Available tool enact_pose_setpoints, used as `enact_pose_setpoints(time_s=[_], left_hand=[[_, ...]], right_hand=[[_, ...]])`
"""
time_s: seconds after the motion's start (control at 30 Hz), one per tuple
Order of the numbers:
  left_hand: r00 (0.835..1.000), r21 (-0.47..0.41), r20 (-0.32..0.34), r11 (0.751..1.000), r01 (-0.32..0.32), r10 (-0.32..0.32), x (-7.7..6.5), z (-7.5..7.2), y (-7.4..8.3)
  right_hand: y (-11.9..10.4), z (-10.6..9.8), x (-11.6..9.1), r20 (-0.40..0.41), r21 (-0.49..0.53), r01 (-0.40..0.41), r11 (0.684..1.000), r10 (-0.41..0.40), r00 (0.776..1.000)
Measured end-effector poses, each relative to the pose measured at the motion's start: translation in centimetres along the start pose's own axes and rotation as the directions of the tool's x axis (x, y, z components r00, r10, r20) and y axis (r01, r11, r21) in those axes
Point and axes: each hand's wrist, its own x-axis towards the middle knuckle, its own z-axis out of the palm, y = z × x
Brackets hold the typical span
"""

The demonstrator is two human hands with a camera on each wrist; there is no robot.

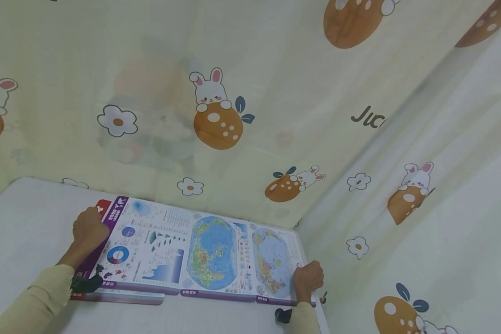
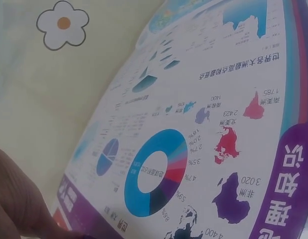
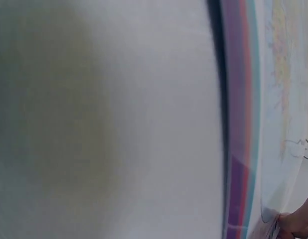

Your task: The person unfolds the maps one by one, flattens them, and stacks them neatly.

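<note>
A long fold-out geography chart (image 1: pixel 163 241), printed with world maps, a ring diagram and Chinese text, lies spread across the white table. My left hand (image 1: pixel 89 227) grips its purple left edge, fingers curled; in the left wrist view that hand (image 2: pixel 17 199) shows at the lower left corner. At the opposite end, my right hand (image 1: pixel 309 277) holds the chart's right edge, and only part of it (image 3: pixel 298 224) appears in the right wrist view. A second chart with a red edge (image 1: pixel 104 204) sticks out from underneath, mostly covered.
White cloth covers the table (image 1: pixel 37 208). Behind and to the right hangs a pale curtain (image 1: pixel 254 55) printed with rabbits and flowers, close to the table's back and right edges. Dark straps (image 1: pixel 85 284) show at both wrists.
</note>
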Motion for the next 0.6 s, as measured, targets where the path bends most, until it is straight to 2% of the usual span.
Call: enact_pose_setpoints(time_s=[0.13,0.23,0.3,0.37,0.43,0.47,0.53,0.6], left_hand=[[1.0,-0.005,0.002,1.0,-0.007,0.007,-0.2,-0.3,-0.1],[1.0,-0.001,0.003,1.0,-0.021,0.021,-0.5,-1.1,-0.4],[0.998,-0.003,-0.013,0.998,-0.061,0.061,-0.6,-1.5,-0.7],[0.99,0.001,-0.038,0.99,-0.139,0.138,-0.3,-1.7,-1.2],[0.966,0.02,-0.06,0.967,-0.252,0.253,0.4,-1.7,-2.1],[0.946,0.039,-0.068,0.949,-0.314,0.316,0.9,-1.7,-2.5],[0.904,0.085,-0.063,0.905,-0.416,0.422,1.9,-1.7,-3.5],[0.876,0.122,-0.033,0.872,-0.474,0.481,2.8,-1.6,-4.2]], right_hand=[[-0.6,-0.4,-0.4,-0.023,-0.049,0.016,0.999,-0.018,1.0],[-1.5,-1.1,-1.4,-0.027,-0.07,0.066,0.995,-0.068,0.997],[-2.7,-2.1,-2.6,-0.024,-0.033,0.131,0.991,-0.132,0.991],[-4.4,-3.5,-4.5,-0.014,0.05,0.217,0.975,-0.216,0.976],[-6.4,-4.6,-7.0,-0.007,0.165,0.328,0.93,-0.331,0.944],[-7.5,-5.0,-8.3,0.008,0.225,0.381,0.897,-0.392,0.92],[-9.6,-5.6,-11.1,0.045,0.298,0.481,0.825,-0.515,0.856],[-11.3,-5.8,-13.7,0.085,0.326,0.571,0.753,-0.625,0.776]])
